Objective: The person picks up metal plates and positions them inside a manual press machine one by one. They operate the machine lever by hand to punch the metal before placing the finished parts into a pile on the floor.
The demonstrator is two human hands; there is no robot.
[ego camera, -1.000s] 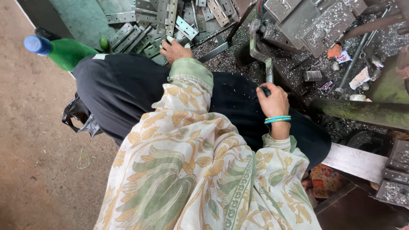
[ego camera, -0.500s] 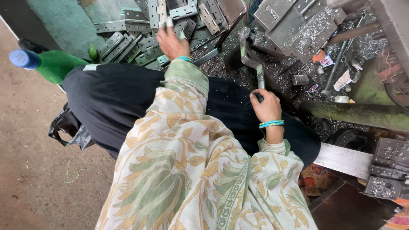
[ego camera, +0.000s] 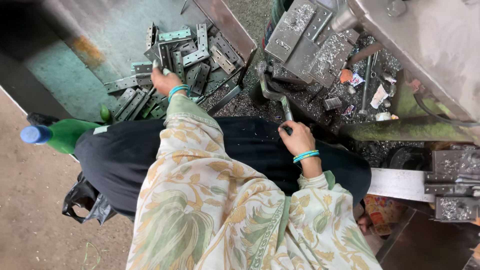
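Watching the head view: the left hand [ego camera: 165,80] is reaching forward into the pile of perforated metal brackets [ego camera: 187,52] lying on the green tray [ego camera: 75,75], fingers curling onto one bracket at the pile's near edge; whether it is actually gripped, I cannot tell. The right hand [ego camera: 296,139] is closing around the machine's lever handle [ego camera: 285,107], whose long axis is running away from the body toward the chip-covered press block [ego camera: 310,45]. The brackets are lying to the left of the machine, so the left hand is the nearer one. A green bottle [ego camera: 57,135] is sitting by the tray's near left corner.
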